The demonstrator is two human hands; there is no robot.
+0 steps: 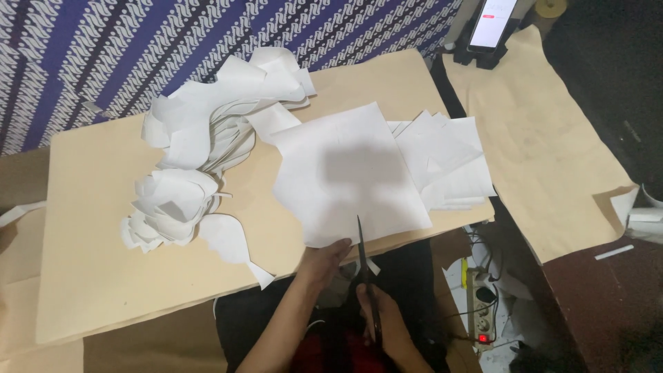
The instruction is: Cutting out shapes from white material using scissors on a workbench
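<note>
White sheet sat pinched in the left hand; right hand gripped scissors entering its edge. Cut scraps piled beyond-left, an uncut stack beyond-right.

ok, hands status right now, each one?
Left hand: closed on the near edge of the white paper sheet.
Right hand: closed on the scissors, blades at the sheet's edge.
</note>
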